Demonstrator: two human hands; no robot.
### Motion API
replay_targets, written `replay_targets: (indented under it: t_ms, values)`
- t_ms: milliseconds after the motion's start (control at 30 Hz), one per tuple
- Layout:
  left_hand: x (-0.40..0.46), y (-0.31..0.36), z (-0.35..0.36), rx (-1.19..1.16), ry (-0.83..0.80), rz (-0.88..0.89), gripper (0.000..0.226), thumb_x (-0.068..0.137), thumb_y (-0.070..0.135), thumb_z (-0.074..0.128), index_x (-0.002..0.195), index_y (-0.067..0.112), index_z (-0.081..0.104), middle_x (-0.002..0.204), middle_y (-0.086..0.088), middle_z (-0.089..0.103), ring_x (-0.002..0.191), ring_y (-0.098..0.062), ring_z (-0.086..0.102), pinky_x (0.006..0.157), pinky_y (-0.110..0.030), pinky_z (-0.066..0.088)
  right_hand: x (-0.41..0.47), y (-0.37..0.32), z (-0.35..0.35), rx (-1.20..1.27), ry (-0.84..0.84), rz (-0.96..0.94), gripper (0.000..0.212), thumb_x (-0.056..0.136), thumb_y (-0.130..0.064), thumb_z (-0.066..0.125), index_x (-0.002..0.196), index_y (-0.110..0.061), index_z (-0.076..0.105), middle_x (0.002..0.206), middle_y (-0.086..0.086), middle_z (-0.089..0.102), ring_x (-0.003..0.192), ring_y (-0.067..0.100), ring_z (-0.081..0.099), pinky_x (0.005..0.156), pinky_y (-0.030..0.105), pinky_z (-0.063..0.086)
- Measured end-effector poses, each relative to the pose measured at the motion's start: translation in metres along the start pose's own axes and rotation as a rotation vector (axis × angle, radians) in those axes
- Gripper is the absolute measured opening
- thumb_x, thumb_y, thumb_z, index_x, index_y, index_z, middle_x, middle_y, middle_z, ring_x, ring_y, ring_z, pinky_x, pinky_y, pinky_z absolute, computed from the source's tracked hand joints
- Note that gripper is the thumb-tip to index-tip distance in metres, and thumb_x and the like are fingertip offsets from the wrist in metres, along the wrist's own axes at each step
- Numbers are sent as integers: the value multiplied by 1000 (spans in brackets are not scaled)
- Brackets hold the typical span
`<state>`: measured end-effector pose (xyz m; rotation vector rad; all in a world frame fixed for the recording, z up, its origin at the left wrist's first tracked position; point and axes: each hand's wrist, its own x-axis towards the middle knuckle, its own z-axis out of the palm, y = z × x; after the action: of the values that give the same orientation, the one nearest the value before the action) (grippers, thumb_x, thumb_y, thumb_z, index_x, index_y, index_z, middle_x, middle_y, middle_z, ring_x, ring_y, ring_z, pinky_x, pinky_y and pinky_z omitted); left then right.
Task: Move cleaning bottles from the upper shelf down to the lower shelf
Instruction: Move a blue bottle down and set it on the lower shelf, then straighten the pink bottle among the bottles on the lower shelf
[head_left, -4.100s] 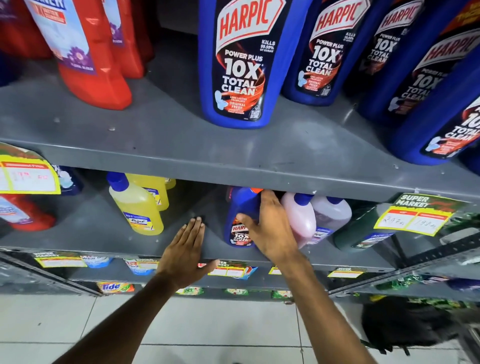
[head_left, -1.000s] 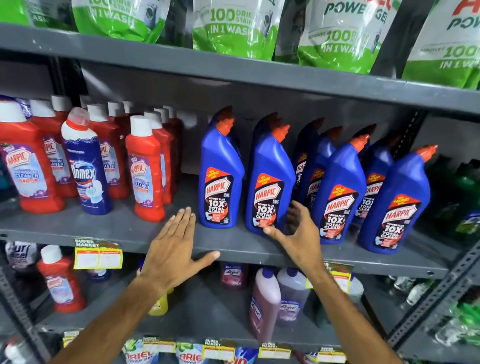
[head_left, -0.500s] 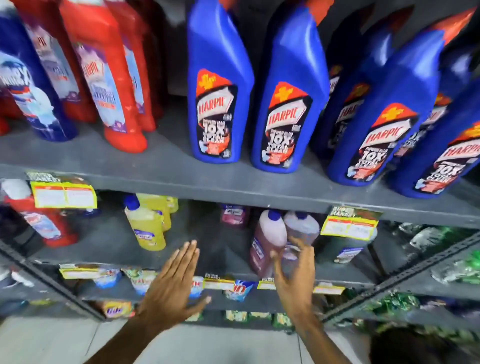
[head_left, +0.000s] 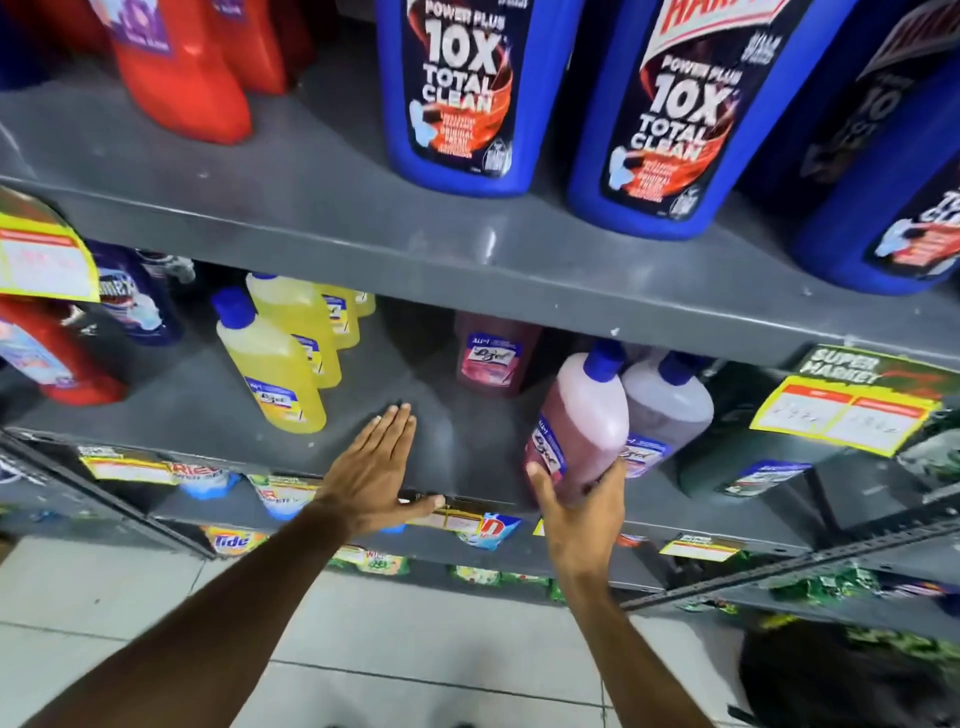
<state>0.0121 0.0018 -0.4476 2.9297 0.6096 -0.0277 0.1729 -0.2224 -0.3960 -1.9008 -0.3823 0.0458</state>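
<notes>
Blue Harpic bottles (head_left: 457, 98) stand in a row on the upper shelf (head_left: 322, 208), with another blue Harpic bottle (head_left: 670, 114) to the right. On the lower shelf (head_left: 208, 410) a pink Lizol bottle (head_left: 582, 415) leans tilted to the left. My right hand (head_left: 576, 514) cups its base from below, thumb on the left side and fingers on the right. My left hand (head_left: 376, 467) lies flat and open, palm down, on a bare part of the lower shelf, holding nothing.
Red bottles (head_left: 182, 73) stand at the upper left. Yellow Lizol bottles (head_left: 270, 364), a grey-pink bottle (head_left: 665, 410) and a dark green bottle (head_left: 737, 452) fill the lower shelf. Yellow price tags (head_left: 841, 415) hang from the shelf edge. Tiled floor lies below.
The view has moved closer and lower onto the lower shelf. My right hand has closed around the base of the pink bottle, which now tilts. My left hand has settled flat on the shelf.
</notes>
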Motion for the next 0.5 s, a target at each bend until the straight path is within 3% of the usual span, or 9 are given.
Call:
replay_targets:
  t_ms: [133, 167, 233, 333, 500]
  values:
    - [1, -2, 6, 4, 24, 7, 126, 87, 91, 24, 164, -5, 2, 175, -25, -3, 164, -35, -2, 134, -42, -3, -2, 13, 13, 82, 37, 5, 66, 77, -29, 95, 126, -34, 51, 122, 1, 70, 107, 24, 70, 84, 11, 55]
    - [1, -3, 7, 2, 37, 8, 126, 87, 91, 24, 164, -6, 3, 175, -25, -2, 164, -35, -1, 134, -42, -2, -2, 15, 16, 100, 27, 9, 63, 77, -27, 95, 125, -31, 53, 120, 2, 72, 106, 26, 72, 82, 9, 55]
    - [0, -4, 10, 2, 58, 14, 125, 88, 91, 25, 164, -6, 6, 175, -25, 1, 164, -35, 1, 134, -42, 0, 0, 17, 22, 125, -37, 33, 62, 77, -26, 96, 123, -33, 55, 119, 0, 74, 106, 18, 74, 83, 15, 58]
    - [1, -4, 14, -14, 70, 15, 124, 89, 93, 21, 165, -4, 8, 175, -23, 3, 164, -33, 2, 134, -43, 3, 7, 13, 32, 161, -190, 65, 65, 74, -27, 98, 120, -45, 55, 118, -17, 74, 103, -4, 73, 84, 14, 60]
    - [1, -4, 16, -12, 65, -3, 125, 88, 96, 18, 166, 0, 3, 176, -19, -2, 165, -29, -4, 131, -35, -11, 22, 4, 51, 213, -372, 66, 74, 69, -32, 98, 127, -41, 53, 117, -21, 75, 109, 0, 73, 89, 20, 62]
